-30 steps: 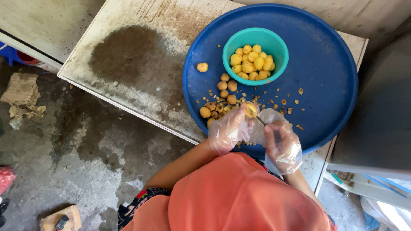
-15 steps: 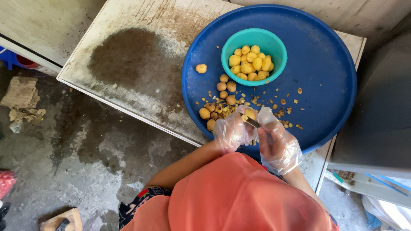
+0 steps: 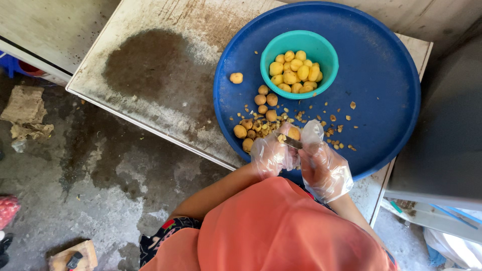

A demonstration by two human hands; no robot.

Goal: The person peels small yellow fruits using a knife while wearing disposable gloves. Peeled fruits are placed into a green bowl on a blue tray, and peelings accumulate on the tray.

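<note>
We held one small yellow fruit [image 3: 294, 133] pinched in the fingers of our left hand [image 3: 271, 154], over the near part of the blue tray [image 3: 381, 95]. Our right hand [image 3: 325, 169] was closed around a knife [image 3: 292, 143], whose blade lay against the fruit. Both hands wore thin clear gloves.

Just left of the fruit, a loose cluster of unpeeled brown fruits [image 3: 261, 113] sat on the tray among scattered peel bits [image 3: 334, 133], which trailed off to the right. One more fruit [image 3: 236, 78] lay by itself near the tray's left rim. Farther back on the tray stood a teal bowl [image 3: 321, 47] filled with peeled yellow fruits [image 3: 293, 70].

The tray rested on the right end of the worn desk [image 3: 150, 65], overhanging its near edge, with a dark stain [image 3: 150, 62] spread over the desk's left part. Below lay the wet concrete floor [image 3: 100, 170].
</note>
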